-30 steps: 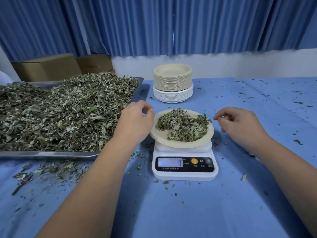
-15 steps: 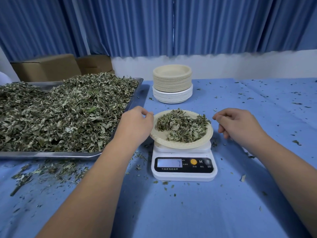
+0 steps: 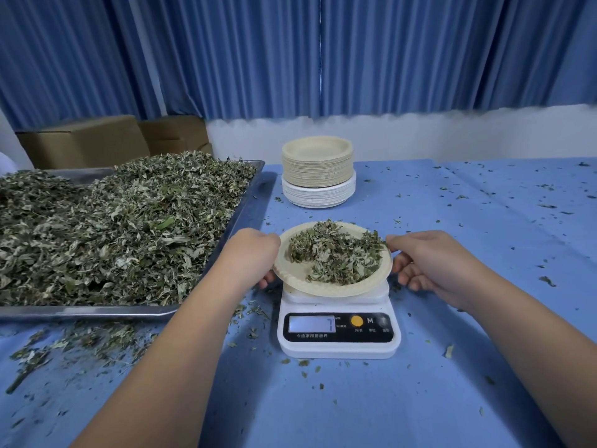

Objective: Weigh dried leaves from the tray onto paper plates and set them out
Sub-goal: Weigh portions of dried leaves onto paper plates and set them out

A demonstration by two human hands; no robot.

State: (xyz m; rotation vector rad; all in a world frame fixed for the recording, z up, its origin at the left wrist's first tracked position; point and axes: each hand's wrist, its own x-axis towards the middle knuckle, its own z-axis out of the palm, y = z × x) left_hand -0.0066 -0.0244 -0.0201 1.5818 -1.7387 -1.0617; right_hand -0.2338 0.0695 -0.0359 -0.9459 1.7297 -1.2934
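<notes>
Blue table (image 3: 484, 367); left hand (image 3: 248, 257), right hand (image 3: 433, 266) gripping plate (image 3: 300, 279)

Even soft light, faint shadows, sharp centre, wide-angle bowed edges

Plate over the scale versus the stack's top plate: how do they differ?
The plate over the scale holds a heap of dried leaves; the stack's top plate is bare. The plate over the scale is gripped at its rim by the left hand and right hand and looks tilted; the stack's top plate lies level, untouched. Both are round, tan paper plates.
</notes>
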